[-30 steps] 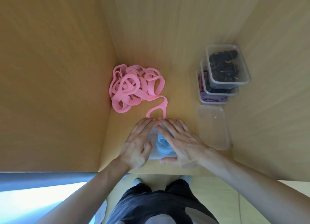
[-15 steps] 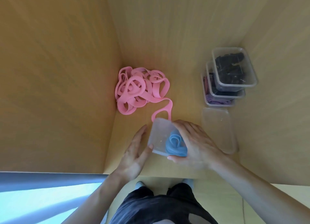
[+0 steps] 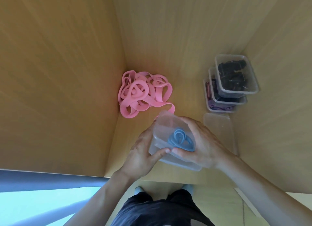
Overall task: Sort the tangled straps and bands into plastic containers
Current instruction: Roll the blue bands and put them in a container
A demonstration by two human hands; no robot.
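A clear plastic container (image 3: 166, 126) with a coiled blue band (image 3: 180, 139) inside is lifted off the wooden surface and tilted. My left hand (image 3: 143, 154) grips its left side, thumb on its near face. My right hand (image 3: 200, 143) grips its right side, thumb next to the left thumb. A tangled pink band (image 3: 143, 94) lies in the back left corner, one end trailing toward the container.
Three stacked clear containers (image 3: 233, 83) stand at the back right, the upper ones holding black straps, the lowest one purple bands. A clear lid (image 3: 219, 132) lies flat in front of the stack. Wooden walls (image 3: 59, 73) close in left, back and right.
Both hands pressed flat on the container a second ago. They have since gripped it, lifted it off the surface and tilted it toward me.
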